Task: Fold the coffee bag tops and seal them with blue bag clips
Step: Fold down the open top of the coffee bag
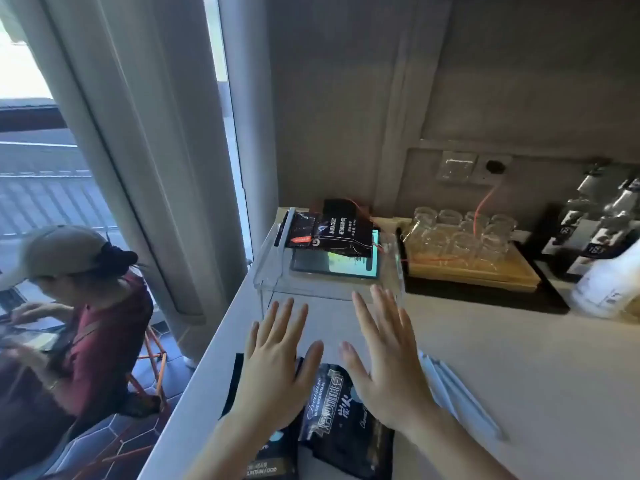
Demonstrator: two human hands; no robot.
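Two dark coffee bags lie flat on the pale counter near me: one with white lettering (341, 420) in the middle and another (273, 452) partly under it at the left. My left hand (277, 368) and my right hand (384, 362) hover above their top ends, palms down, fingers spread, holding nothing. Long pale blue bag clips (460, 400) lie on the counter just right of my right hand. A third black coffee bag (332, 233) rests on top of things in a clear box further back.
The clear plastic box (270, 271) stands past my hands with a lit tablet inside. Right of it is a wooden tray of glass cups (460, 237), then bottles (595, 216) and a white jug. A seated person (69, 306) is below the counter's left edge.
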